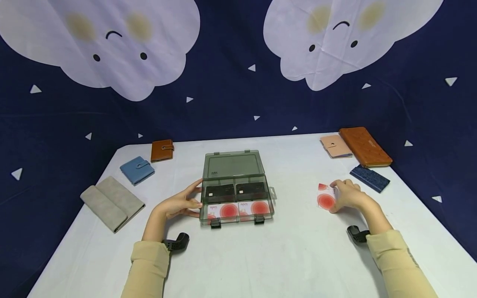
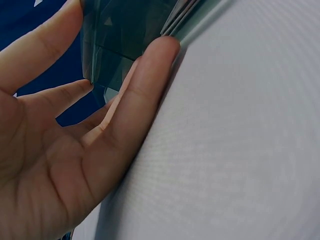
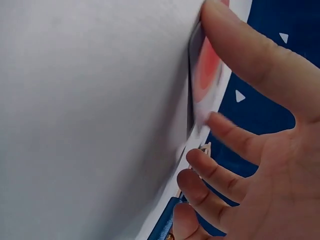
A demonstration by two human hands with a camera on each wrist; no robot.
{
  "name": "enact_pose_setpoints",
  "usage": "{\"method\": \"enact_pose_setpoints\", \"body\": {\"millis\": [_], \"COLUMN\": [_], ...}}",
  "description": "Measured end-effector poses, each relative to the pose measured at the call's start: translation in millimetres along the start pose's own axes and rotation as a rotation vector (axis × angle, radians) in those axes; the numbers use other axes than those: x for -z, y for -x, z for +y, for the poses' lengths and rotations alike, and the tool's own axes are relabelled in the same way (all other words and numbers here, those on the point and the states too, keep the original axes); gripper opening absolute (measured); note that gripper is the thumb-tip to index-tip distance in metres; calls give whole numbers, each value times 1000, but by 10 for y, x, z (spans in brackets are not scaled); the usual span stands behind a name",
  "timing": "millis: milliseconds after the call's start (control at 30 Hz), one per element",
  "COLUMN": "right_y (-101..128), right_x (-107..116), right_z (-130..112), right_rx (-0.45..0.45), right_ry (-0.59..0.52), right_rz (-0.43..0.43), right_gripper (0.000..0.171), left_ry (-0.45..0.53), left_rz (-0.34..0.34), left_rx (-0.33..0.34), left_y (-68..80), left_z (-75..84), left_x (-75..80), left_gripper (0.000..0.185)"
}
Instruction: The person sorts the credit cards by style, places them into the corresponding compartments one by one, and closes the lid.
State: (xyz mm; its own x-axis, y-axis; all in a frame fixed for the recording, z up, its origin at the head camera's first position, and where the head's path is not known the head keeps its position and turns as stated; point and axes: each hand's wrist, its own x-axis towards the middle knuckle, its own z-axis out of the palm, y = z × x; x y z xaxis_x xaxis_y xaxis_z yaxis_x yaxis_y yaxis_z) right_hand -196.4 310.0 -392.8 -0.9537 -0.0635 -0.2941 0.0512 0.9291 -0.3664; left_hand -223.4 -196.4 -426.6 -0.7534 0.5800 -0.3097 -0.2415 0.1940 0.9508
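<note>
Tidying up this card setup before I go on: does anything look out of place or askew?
One thing: a white card with a red circle lies on the table under the right hand, apart from the matching cards in the open grey box. The left hand rests against the box's side. No damage or spills show.

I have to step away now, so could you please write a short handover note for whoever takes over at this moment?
Left hand: open, fingers resting against the left side of the clear card box, lid up.
Right hand: pinching a small stack of white cards with red circles, lifted at the table's right side.
Done: box front row holds red-circle cards, back row dark cards.
Left: the stack in the right hand is still outside the box. Wallets lie untouched around the table edges.
</note>
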Motion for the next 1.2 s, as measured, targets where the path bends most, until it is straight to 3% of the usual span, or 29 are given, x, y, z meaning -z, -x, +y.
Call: {"method": "enact_pose_setpoints", "body": {"millis": [267, 400, 567, 700, 967, 1200], "right_y": [-39, -45, -92, -135, -139, -97], "right_x": [-59, -78, -65, -54, -90, -238], "right_z": [-70, -113, -185, -315, -849, -1282], "right_rx": [120, 163, 221, 289, 363, 433], "right_ry": [-169, -263, -466, -595, -613, -622], "right_rz": [-44, -69, -82, -39, 175, 198], "right_gripper": [88, 81, 71, 71, 29, 19], "left_ry": [2, 4, 3, 2, 8, 10], "left_rz": [3, -1, 1, 1, -2, -2], "left_rx": [-1, -5, -4, -5, -16, -18], "left_y": [4, 4, 6, 9, 9, 9], "left_z": [2, 0, -1, 1, 6, -3], "left_x": [-2, 1, 0, 0, -7, -3], "left_gripper": [92, 92, 91, 91, 91, 92]}}
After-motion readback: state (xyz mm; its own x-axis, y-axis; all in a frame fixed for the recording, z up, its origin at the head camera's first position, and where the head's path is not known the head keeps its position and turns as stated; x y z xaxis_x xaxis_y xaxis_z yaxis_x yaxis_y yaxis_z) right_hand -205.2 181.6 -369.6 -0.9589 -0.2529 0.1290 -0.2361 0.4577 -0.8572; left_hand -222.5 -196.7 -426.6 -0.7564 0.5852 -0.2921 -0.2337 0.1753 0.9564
